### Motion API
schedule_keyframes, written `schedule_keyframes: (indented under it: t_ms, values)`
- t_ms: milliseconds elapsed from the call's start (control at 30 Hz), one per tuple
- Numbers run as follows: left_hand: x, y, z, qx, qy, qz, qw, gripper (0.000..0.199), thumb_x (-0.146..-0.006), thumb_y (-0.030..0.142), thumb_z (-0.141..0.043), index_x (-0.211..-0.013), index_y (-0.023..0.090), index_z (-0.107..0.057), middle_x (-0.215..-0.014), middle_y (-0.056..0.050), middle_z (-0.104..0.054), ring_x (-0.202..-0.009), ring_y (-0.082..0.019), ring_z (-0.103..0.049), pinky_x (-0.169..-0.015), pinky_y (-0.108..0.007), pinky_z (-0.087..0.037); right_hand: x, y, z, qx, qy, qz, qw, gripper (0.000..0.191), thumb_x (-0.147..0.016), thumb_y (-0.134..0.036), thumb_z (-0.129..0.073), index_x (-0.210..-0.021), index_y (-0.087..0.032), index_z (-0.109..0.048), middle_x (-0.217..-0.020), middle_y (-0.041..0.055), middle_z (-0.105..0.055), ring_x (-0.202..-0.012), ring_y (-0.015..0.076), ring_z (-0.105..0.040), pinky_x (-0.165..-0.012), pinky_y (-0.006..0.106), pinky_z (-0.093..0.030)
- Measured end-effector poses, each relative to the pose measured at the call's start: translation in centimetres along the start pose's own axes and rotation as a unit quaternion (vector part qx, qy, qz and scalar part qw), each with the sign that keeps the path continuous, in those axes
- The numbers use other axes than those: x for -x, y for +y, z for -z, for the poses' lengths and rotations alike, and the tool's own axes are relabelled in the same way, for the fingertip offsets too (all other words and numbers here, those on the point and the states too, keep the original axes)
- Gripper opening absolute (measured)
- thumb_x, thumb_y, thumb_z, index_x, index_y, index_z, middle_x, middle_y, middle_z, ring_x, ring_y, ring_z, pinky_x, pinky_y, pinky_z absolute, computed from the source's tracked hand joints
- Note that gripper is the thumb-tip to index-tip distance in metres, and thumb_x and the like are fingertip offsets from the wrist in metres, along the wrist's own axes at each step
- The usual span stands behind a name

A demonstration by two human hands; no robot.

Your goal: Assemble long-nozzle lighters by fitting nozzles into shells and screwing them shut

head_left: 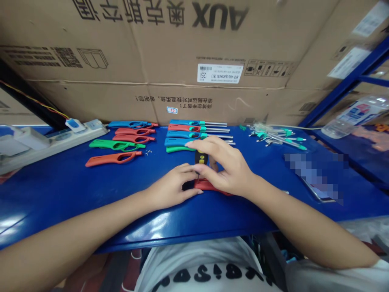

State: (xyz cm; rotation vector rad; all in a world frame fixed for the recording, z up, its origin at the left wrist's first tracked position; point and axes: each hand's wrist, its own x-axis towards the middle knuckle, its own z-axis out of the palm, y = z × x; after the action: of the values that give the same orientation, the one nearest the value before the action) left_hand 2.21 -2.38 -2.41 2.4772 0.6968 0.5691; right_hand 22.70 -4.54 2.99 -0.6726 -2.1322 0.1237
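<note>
My right hand (pixel 231 164) is closed round the black and yellow handle of a screwdriver (pixel 201 159), which stands nearly upright with its tip down. Beneath it lies a red lighter casing (pixel 209 185) on the blue table, partly hidden by my fingers. My left hand (pixel 173 185) grips the casing's left end between thumb and fingers, close to the screwdriver tip. Just behind my hands, blue, red and green lighters with metal rods (pixel 182 134) lie in a stack of rows. Whether the tip sits in a screw is hidden.
Handle casings without rods (pixel 114 159) lie at the left, beside several small screws (pixel 148 152). A pile of metal rods with teal ends (pixel 276 136) is at the back right. A phone (pixel 316 182), a power strip (pixel 57 144), a plastic bottle (pixel 349 117) and a cardboard wall (pixel 170 52) surround the work.
</note>
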Motion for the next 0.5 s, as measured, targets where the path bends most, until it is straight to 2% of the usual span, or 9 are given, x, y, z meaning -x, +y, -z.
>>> schedule_keyframes:
  t_ms: [100, 167, 267, 367, 500]
  values:
    - [0.0, 0.3, 0.1, 0.011, 0.0, -0.015, 1.0, 0.021, -0.092, 0.03, -0.068, -0.111, 0.02, -0.07, -0.114, -0.008, -0.067, -0.111, -0.025, -0.062, -0.1, -0.04, -0.049, -0.2, 0.0, 0.2, -0.1, -0.048, -0.051, 0.993, 0.042, -0.104, -0.022, -0.041, -0.146, -0.024, -0.044, -0.131, 0.0089, -0.063, -0.106, 0.0156, -0.067, -0.082, 0.029, -0.059]
    - [0.0, 0.4, 0.0, 0.012, 0.005, -0.016, 1.0, 0.02, -0.092, 0.029, -0.069, -0.11, 0.02, -0.07, -0.114, -0.008, -0.068, -0.109, -0.024, -0.062, -0.098, -0.039, -0.05, -0.2, 0.2, 0.3, -0.121, -0.053, -0.055, 0.99, 0.039, -0.102, -0.023, -0.046, -0.141, -0.025, -0.049, -0.129, 0.0085, -0.065, -0.103, 0.0157, -0.068, -0.076, 0.027, -0.059]
    - [0.0, 0.4, -0.4, 0.007, 0.011, -0.009, 1.0, 0.021, -0.091, 0.029, -0.07, -0.109, 0.019, -0.07, -0.111, -0.008, -0.069, -0.103, -0.024, -0.064, -0.093, -0.039, -0.053, -0.1, 0.5, 0.2, -0.066, -0.001, -0.031, 0.997, 0.029, -0.093, -0.028, -0.065, -0.122, -0.024, -0.061, -0.119, 0.0066, -0.069, -0.094, 0.0167, -0.069, -0.071, 0.026, -0.059]
    - [0.0, 0.5, -0.5, 0.008, 0.01, -0.008, 1.0, 0.022, -0.09, 0.029, -0.071, -0.111, 0.02, -0.07, -0.112, -0.008, -0.069, -0.106, -0.025, -0.064, -0.095, -0.041, -0.052, -0.1, 0.4, 0.3, -0.016, 0.013, -0.012, 1.0, 0.029, -0.091, -0.03, -0.068, -0.118, -0.023, -0.06, -0.114, 0.0067, -0.07, -0.094, 0.0184, -0.069, -0.077, 0.031, -0.059]
    - [0.0, 0.6, -0.4, 0.011, 0.012, -0.003, 1.0, 0.023, -0.092, 0.031, -0.069, -0.112, 0.021, -0.07, -0.117, -0.009, -0.068, -0.112, -0.026, -0.063, -0.098, -0.042, -0.051, -0.4, -0.5, 0.6, -0.112, -0.071, -0.047, 0.99, 0.033, -0.099, -0.024, -0.051, -0.132, -0.024, -0.053, -0.123, 0.0087, -0.066, -0.092, 0.0162, -0.068, -0.075, 0.029, -0.058]
